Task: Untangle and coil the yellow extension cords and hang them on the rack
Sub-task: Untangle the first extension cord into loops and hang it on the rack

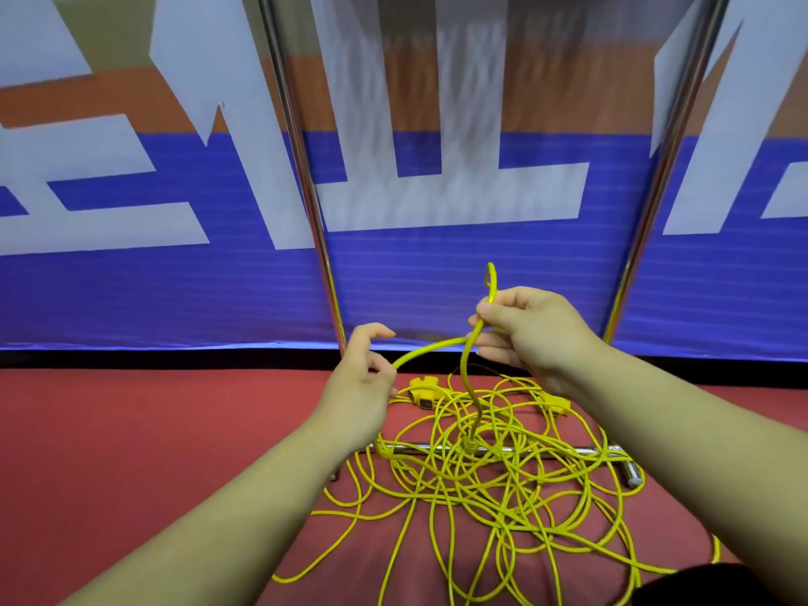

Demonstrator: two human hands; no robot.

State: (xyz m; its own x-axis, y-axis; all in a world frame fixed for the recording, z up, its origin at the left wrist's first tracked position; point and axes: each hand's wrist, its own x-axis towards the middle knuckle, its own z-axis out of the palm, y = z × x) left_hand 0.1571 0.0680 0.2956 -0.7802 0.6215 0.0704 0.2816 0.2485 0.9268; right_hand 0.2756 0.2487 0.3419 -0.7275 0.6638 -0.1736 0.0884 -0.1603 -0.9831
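Yellow cord pinched between raised left hand and right hand

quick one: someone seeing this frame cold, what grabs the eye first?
The tangled yellow cord pile sprawled on the red floor, low and centre, draped over a chrome rack base bar. Above it, the left hand and right hand hold up one lifted cord strand. Behind stands a blue banner with big white letters.

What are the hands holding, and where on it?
Both hold one yellow cord. The right hand pinches a folded bend of it that pokes up above the fingers; the left hand grips the same cord further along.
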